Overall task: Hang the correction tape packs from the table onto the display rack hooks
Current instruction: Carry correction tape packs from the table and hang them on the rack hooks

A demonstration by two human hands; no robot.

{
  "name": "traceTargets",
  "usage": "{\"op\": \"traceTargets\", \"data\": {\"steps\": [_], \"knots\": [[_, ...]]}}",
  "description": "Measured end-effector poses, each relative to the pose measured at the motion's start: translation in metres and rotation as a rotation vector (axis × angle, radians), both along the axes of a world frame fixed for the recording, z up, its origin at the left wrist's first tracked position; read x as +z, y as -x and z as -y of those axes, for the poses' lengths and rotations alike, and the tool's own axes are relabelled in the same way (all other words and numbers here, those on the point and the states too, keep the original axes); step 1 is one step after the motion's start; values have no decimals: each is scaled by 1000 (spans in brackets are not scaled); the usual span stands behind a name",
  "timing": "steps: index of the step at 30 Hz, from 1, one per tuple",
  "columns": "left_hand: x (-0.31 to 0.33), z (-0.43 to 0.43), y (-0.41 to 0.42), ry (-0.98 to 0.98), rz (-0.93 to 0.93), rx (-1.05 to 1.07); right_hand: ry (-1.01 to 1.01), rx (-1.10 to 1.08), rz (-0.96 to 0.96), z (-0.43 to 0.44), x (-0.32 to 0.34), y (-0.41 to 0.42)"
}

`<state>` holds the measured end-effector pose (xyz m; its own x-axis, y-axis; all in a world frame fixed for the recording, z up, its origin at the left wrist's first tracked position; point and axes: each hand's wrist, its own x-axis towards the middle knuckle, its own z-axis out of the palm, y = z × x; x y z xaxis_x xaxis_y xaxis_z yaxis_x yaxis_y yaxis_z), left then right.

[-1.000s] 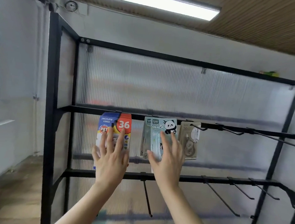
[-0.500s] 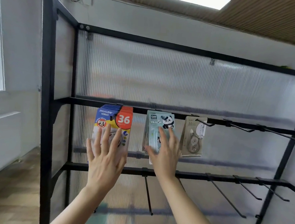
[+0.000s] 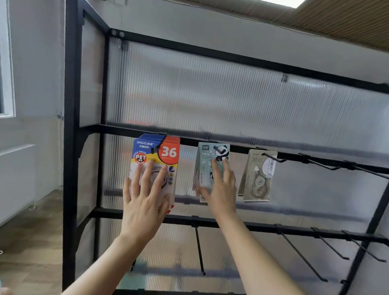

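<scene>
1. Blue, red and yellow stack of correction tape packs [image 3: 165,152], marked "36", hangs on the leftmost hook of the middle rail. Several cards deep, front faces roughly flush.
2. Pale green panda packs [image 3: 207,164] hang on the next hook along. A beige pack [image 3: 257,175] hangs just beside them to the right, apart from both hands.
3. Left hand [image 3: 146,204]: fingers straight and spread, laid flat on the front of the blue-red stack. Holds nothing.
4. Right hand [image 3: 221,191]: fingers extended against the panda front card, thumb near its lower left edge. No pinch that I can make out.
5. Judged step: squaring and pushing back packs already hung, not hanging a new one.
6. Display rack [image 3: 68,114]: black frame, ribbed translucent back panel [image 3: 238,104]. Bare hooks [image 3: 322,165] on the same rail to the right; more bare hooks on the lower rail [image 3: 199,250].
7. Table not in view, so packs left to hang cannot be counted.
8. Next move likely calls for lifting both hands off gently so the cards don't swing, then fetching another pack and threading its hang-hole over a bare hook tip.
</scene>
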<state>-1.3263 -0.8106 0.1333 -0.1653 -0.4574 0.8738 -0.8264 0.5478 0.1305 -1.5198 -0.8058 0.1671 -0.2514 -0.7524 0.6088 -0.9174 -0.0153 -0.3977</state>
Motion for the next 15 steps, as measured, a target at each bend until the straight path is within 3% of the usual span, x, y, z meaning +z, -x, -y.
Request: {"op": "traceTargets", "data": {"steps": [15], "knots": [[10, -36, -15, -218, 82, -62, -166, -44, -106, -117, -54, -22]]}}
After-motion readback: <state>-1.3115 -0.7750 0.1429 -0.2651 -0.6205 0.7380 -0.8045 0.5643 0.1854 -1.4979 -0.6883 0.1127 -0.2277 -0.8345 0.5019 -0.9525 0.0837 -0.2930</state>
